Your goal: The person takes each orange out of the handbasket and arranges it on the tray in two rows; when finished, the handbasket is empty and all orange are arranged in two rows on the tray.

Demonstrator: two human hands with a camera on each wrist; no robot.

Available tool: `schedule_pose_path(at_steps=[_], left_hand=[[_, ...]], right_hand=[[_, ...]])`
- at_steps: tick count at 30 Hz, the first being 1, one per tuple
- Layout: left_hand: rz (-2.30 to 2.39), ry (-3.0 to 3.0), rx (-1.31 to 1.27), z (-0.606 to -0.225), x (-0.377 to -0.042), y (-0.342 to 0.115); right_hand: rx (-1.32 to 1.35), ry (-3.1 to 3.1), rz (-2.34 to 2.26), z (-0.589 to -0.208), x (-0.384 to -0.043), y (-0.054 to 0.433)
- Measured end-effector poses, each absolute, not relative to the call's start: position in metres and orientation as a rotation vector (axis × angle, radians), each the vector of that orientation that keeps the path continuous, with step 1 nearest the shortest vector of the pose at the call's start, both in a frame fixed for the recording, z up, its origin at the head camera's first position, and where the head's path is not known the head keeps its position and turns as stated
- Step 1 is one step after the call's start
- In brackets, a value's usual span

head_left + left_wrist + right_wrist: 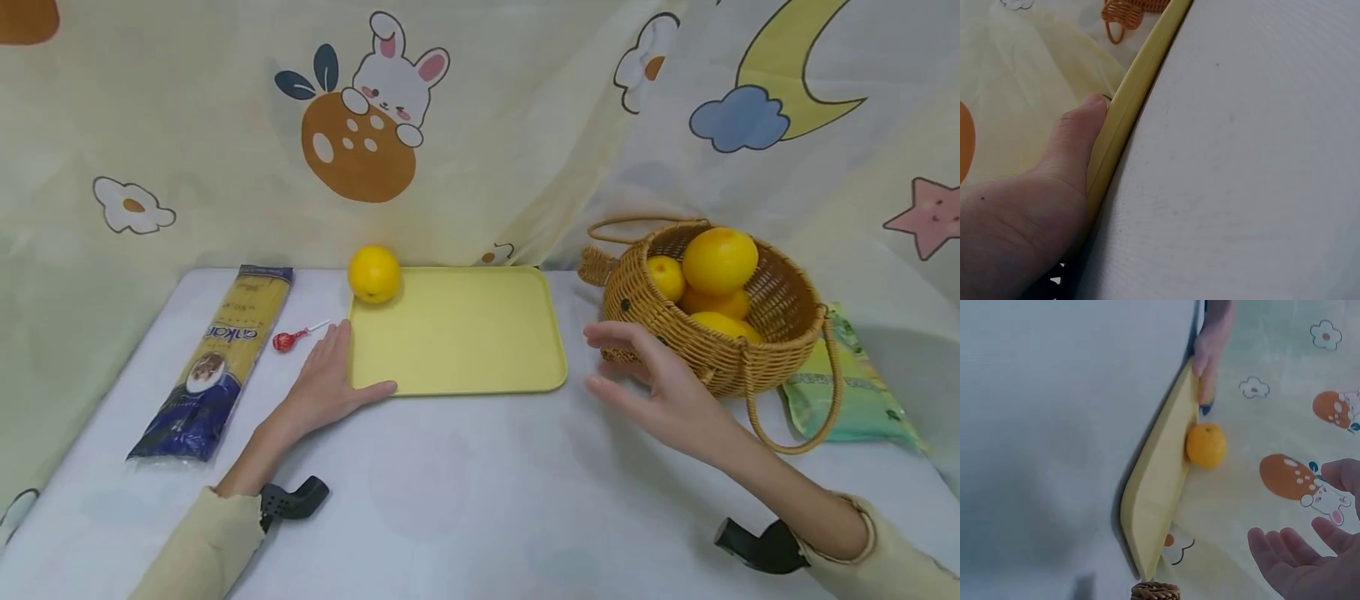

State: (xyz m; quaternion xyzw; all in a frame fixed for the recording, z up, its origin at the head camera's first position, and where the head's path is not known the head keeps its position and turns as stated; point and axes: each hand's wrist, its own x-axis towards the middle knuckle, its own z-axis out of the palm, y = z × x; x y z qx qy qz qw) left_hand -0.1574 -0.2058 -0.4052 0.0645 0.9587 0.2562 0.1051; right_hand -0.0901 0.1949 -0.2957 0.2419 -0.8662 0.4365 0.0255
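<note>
On the bench (465, 500) lay the yellow tray (465, 333): light and stiff, I judged, best lifted by its rim. The left hand (330, 377) had straight fingers apparently touching its left edge; the right hand (667, 396), loosely spread, held nothing. The orange (374, 273) at its far-left corner seemed apt to roll.

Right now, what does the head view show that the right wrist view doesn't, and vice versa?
Only head: red lollipop, green packet, moon print, piled fruit inside the basket.
Only right wrist: a second bunny print, cut off at the right edge.
Both: yellow tray, the lone round fruit at its edge, left hand, right hand, and the basket, just a woven bit in right wrist.
</note>
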Motion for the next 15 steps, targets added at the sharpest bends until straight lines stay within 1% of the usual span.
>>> schedule_pose_path(at_steps=[10, 15], left_hand=[[0.743, 2.845, 0.202, -0.408, -0.155, -0.206], [0.741, 2.854, 0.207, -0.409, -0.157, -0.206]], right_hand=[[0.854, -2.662, 1.263, -0.305, -0.075, 0.199], [0.898, -2.632, 1.238, -0.301, -0.071, 0.199]])
